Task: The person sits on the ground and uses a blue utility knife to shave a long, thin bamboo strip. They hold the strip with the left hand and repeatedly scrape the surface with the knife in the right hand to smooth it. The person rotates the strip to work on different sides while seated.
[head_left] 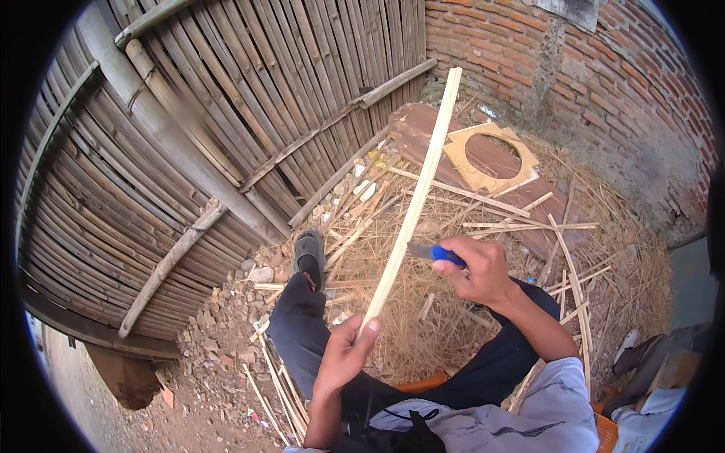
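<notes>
My left hand (pixel 346 355) is closed round the lower end of a long pale strip of wood or bamboo (pixel 417 198). The strip slants up and to the right, away from me, over the ground between my legs. In my right hand (pixel 477 270) is a blue-handled knife (pixel 447 256), gripped with the fingers wrapped round its handle. Its short, dark blade points left, close beside the strip's right edge about midway along. I cannot tell whether the blade touches the strip.
Shavings (pixel 423 332) cover the ground. Several loose strips (pixel 570 279) lie at the right, more (pixel 276 389) at the lower left. A brown board (pixel 411 124) lies beyond, beside cardboard with a round hole (pixel 462 155). A bamboo fence (pixel 249 90) and brick wall (pixel 491 45) enclose the corner. Another person (pixel 642 377) is at the right.
</notes>
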### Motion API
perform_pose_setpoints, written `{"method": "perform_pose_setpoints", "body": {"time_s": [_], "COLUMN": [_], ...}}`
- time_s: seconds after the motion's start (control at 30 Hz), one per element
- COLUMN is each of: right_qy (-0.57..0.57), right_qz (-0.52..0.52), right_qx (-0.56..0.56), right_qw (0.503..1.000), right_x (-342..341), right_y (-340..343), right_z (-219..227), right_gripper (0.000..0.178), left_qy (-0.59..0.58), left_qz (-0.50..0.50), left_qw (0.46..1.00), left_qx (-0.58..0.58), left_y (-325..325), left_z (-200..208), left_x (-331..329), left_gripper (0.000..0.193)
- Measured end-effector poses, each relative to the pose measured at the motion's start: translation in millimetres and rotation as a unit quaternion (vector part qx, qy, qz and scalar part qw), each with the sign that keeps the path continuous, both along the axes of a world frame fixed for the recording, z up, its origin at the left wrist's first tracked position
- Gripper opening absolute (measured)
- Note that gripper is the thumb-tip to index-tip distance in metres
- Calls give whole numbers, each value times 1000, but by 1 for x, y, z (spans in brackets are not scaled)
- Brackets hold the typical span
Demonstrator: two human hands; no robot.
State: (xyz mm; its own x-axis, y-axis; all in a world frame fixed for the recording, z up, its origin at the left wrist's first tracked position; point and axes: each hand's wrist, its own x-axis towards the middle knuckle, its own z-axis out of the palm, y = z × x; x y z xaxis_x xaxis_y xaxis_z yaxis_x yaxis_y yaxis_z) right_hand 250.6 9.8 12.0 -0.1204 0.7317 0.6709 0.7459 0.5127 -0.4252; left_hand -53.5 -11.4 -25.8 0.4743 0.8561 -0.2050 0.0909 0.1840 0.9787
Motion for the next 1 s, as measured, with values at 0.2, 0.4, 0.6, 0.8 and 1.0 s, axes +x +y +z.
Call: {"method": "perform_pose_setpoints", "body": {"time_s": [0.2,0.4,0.6,0.8,1.0], "right_qy": [-32,-50,-41,-68,-78], "right_qz": [59,58,41,27,12], "right_qx": [1,8,25,26,54], "right_qw": [998,997,998,997,995], "right_x": [-23,-30,-29,-27,-23], "right_y": [-9,-13,-14,-15,-11], "right_z": [1,-3,-2,1,5], "right_gripper": [31,31,31,30,29], "left_qy": [-3,102,165,187,209], "left_qz": [-10,23,37,31,20], "left_qw": [997,978,960,953,944], "left_qx": [72,182,221,237,254], "left_y": [3,4,-3,-3,0], "left_z": [7,15,25,26,25], "left_x": [19,36,46,43,38], "left_gripper": [37,33,29,29,29]}}
